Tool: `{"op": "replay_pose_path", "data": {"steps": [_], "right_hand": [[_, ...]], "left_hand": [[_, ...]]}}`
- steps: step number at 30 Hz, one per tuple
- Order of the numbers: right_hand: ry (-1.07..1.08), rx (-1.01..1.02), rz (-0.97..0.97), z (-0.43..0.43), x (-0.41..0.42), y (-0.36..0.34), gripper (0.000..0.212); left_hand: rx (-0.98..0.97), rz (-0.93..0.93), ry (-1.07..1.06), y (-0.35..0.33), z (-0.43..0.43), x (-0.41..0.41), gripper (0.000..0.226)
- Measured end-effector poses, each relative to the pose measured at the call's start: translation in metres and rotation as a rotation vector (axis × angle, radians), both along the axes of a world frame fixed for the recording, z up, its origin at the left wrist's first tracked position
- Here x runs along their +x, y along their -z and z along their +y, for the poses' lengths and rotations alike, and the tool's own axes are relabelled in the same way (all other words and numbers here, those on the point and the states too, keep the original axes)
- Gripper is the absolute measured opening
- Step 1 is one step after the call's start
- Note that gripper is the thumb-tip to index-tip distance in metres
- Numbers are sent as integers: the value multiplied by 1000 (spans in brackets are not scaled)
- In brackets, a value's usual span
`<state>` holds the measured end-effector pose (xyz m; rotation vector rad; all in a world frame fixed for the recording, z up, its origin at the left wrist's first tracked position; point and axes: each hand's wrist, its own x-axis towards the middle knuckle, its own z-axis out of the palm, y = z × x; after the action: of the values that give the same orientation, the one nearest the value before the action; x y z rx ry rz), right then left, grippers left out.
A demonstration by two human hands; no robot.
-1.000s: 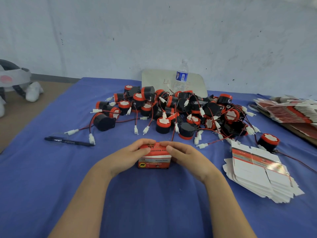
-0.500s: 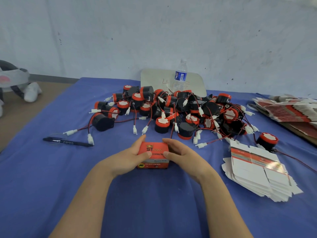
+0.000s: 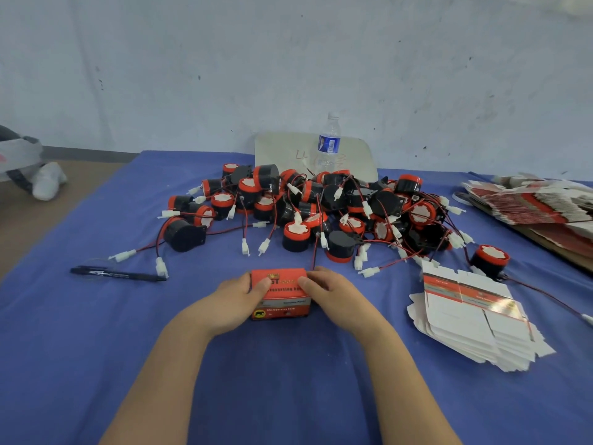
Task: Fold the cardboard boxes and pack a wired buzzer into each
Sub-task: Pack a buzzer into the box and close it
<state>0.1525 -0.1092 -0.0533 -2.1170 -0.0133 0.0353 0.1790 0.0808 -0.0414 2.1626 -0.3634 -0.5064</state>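
Pressing from both sides, left hand (image 3: 236, 298) and right hand (image 3: 333, 292) clasp the red cardboard box (image 3: 280, 292) on the near bench (image 3: 80, 348), thumbs on its lid, likely seating the flap; buzzer pile (image 3: 321, 210) lies beyond, flat blanks (image 3: 471, 319) to the right.

A blue cloth-covered bench (image 3: 96, 348) carries a heap of black-and-red wired buzzers (image 3: 321, 213), a black pen (image 3: 118, 273), a clear plastic water bottle (image 3: 328, 146), a stack of flat white cardboard boxes (image 3: 471, 322) and a folded red box (image 3: 282, 293).
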Motion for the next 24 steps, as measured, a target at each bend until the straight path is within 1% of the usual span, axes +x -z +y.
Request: {"op": "replay_pose_path", "data": {"steps": [1, 3, 4, 5, 7, 8, 10, 12, 14, 15, 17, 19, 21, 22, 24], "right_hand": [[-10, -33, -12, 2, -1, -1, 32], [7, -136, -48, 5, -3, 0, 36], [32, -171, -97, 7, -5, -3, 39], [51, -144, -179, 9, -9, -8, 41], [86, 99, -354, 12, -21, -28, 43], [111, 243, -411, 11, -28, -42, 45], [159, 486, -526, -1, -46, -71, 46], [250, 605, -654, -27, -73, -99, 37], [398, 660, -758, -64, -109, -123, 30], [488, 666, -800, -85, -130, -131, 28], [698, 631, -879, -129, -176, -144, 25], [920, 559, -939, -168, -227, -151, 25], [1156, 453, -953, -201, -273, -151, 31], [1276, 363, -930, -213, -295, -149, 35], [1479, 82, -805, -234, -335, -145, 40]], "left_hand": [[12, -9, -6, -2, -2, -2, 47], [-18, -7, -24, -9, -8, -7, 51], [-64, -7, -40, -15, -11, -10, 56], [-131, -18, -66, -23, -16, -13, 62], [-356, -100, -125, -46, -28, -23, 63], [-474, -177, -145, -60, -36, -28, 59], [-644, -339, -133, -89, -59, -40, 53], [-747, -421, -77, -114, -94, -55, 56], [-804, -412, 29, -133, -144, -76, 54], [-832, -386, 101, -139, -174, -90, 48], [-859, -346, 232, -150, -237, -128, 34], [-879, -290, 313, -155, -298, -173, 34], [-891, -229, 348, -157, -348, -220, 33], [-870, -227, 377, -155, -369, -242, 29], [-740, -279, 478, -148, -404, -280, 25]]}}
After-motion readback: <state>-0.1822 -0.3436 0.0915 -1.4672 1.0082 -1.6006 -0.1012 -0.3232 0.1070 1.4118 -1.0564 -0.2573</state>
